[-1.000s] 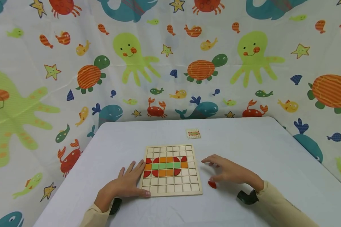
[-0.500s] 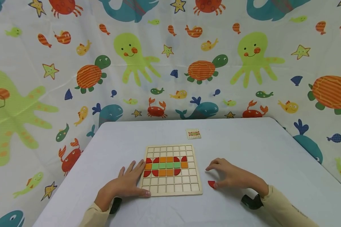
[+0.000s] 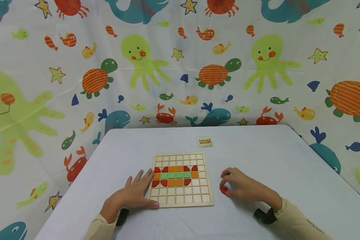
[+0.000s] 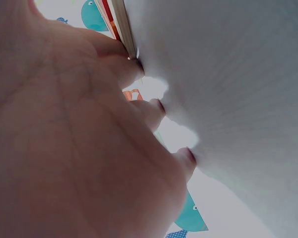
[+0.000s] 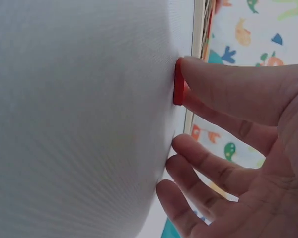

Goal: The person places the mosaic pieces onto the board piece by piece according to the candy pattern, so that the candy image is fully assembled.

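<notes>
A square wooden grid board (image 3: 187,199) lies on the table, with red, orange and green flat tiles forming a candy-like pattern across its middle rows. My left hand (image 3: 129,197) rests along its left side, fingers spread, thumb on the near left corner; the left wrist view shows the board's edge (image 4: 120,25) by the fingers. To the right of the board, my right hand (image 3: 247,187) pinches a red quarter-round tile (image 5: 179,83) between thumb and index finger. That tile stays at the table surface, partly covered by the fingers in the head view.
Beyond the board lies a small card (image 3: 204,141) printed with a similar grid pattern. A white cloth covers the table (image 3: 258,150). Behind it hangs a curtain (image 3: 180,63) with sea animals.
My right hand has drawn slightly away from the board, and its fingers have closed in on the red tile from a wider spread. The left hand and the board have stayed put.
</notes>
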`<state>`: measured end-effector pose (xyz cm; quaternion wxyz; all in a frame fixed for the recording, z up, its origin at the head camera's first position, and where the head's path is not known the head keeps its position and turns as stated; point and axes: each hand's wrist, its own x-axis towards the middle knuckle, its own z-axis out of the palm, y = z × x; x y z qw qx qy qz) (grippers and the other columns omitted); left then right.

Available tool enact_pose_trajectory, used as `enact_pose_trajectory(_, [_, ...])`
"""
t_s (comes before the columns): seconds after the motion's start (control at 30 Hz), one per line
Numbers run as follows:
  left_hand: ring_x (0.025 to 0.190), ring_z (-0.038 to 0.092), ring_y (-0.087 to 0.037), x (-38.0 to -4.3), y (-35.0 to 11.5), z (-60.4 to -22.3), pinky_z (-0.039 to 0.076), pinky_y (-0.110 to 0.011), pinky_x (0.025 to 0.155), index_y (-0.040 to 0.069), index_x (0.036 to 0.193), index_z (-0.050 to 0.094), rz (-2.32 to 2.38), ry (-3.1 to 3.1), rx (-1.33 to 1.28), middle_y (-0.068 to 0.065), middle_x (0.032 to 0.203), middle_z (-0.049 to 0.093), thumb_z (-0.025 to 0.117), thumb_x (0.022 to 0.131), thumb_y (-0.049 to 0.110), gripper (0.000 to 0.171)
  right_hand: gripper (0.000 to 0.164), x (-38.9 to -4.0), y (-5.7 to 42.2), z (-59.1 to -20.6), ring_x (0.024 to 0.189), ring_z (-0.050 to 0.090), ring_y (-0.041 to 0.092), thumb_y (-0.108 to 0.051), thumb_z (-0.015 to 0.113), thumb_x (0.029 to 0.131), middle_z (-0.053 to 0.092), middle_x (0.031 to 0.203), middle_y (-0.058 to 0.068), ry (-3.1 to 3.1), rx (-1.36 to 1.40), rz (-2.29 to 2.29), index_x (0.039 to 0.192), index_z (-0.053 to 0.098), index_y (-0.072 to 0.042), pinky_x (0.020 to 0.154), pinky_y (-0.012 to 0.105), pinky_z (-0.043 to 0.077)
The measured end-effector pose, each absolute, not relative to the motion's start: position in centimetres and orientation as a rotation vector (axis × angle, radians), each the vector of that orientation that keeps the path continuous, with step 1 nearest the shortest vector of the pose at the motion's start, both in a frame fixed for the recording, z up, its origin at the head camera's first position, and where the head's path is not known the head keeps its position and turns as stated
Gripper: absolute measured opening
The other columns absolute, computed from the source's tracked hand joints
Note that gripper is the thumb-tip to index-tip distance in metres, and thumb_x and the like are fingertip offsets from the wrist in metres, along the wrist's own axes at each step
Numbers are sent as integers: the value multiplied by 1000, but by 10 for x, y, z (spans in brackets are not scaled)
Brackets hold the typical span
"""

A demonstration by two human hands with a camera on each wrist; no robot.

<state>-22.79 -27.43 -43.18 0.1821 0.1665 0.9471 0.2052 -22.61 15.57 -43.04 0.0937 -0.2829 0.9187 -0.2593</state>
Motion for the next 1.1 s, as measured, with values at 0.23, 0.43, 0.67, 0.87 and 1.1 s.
enact_pose_trajectory(0.23, [160, 4, -51, -227, -273, -429, -2, -76, 121, 2, 170, 20, 562, 2685, 473, -21, 176, 17, 89, 78, 62, 129, 24, -228, 153, -429, 123, 54, 30, -8, 86, 91, 61, 129, 3, 2759, -841, -762, 105, 76, -25, 101, 52, 55])
enact_pose_trajectory(0.43, [160, 4, -51, -228, -273, -428, -2, -77, 121, 2, 170, 21, 554, 2688, 477, -21, 176, 17, 89, 79, 60, 128, 27, -232, 152, -430, 111, 55, 20, -3, 85, 90, 63, 114, -9, 2781, -906, -784, 105, 73, -23, 96, 43, 57])
enact_pose_trajectory(0.67, [161, 4, -50, -227, -273, -430, -2, -76, 121, 2, 170, 21, 566, 2684, 465, -20, 176, 18, 90, 78, 59, 128, 25, -240, 151, -434, 87, 60, 9, 7, 78, 91, 67, 95, -13, 2769, -979, -929, 100, 74, -15, 80, 30, 58])
enact_pose_trajectory(0.87, [161, 4, -50, -227, -272, -430, -2, -76, 121, 2, 170, 22, 562, 2688, 458, -20, 176, 18, 90, 78, 59, 128, 23, -247, 148, -435, 84, 62, 10, 8, 75, 92, 70, 93, -11, 2744, -926, -1019, 99, 77, -14, 79, 28, 59])
enact_pose_trajectory(1.1, [161, 4, -49, -228, -272, -431, -2, -76, 121, 3, 170, 22, 549, 2682, 442, -20, 177, 18, 89, 77, 62, 129, 20, -252, 139, -433, 85, 65, 12, 5, 74, 94, 73, 97, -9, 2724, -882, -1099, 102, 79, -12, 83, 28, 60])
